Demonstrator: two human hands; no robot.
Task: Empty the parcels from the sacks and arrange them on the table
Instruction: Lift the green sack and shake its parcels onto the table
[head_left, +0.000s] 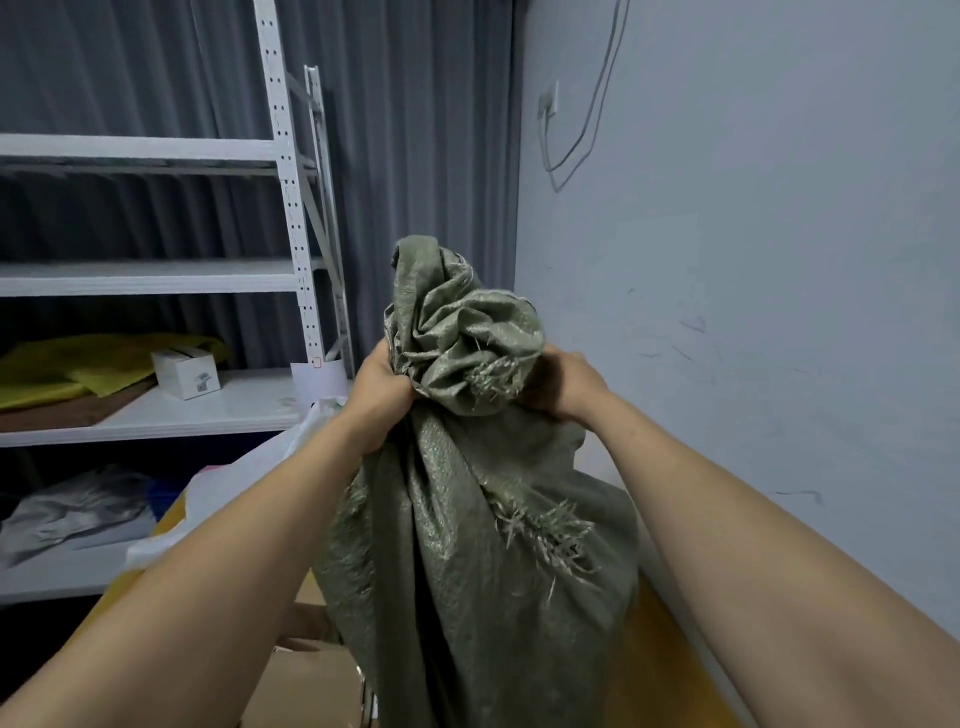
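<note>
A grey-green woven sack (467, 545) hangs upright in front of me, its body bulging and its frayed top bunched into a crumpled knot. My left hand (382, 395) grips the gathered neck from the left. My right hand (563, 387) grips the same neck from the right, partly hidden behind the bunched fabric. Both arms reach forward and up. The sack's lower end hangs over a yellow-topped table (670, 639). Cardboard parcels (306, 680) lie on the table beside the sack's bottom. What the sack holds is hidden.
A white metal shelf rack (291, 218) stands at the left with a small white box (187, 371), yellow sheets (78, 369) and grey plastic bags (78, 512). A white plastic bag (234, 483) lies by the table's far left. A wall with a dangling cable (592, 104) stands close at the right.
</note>
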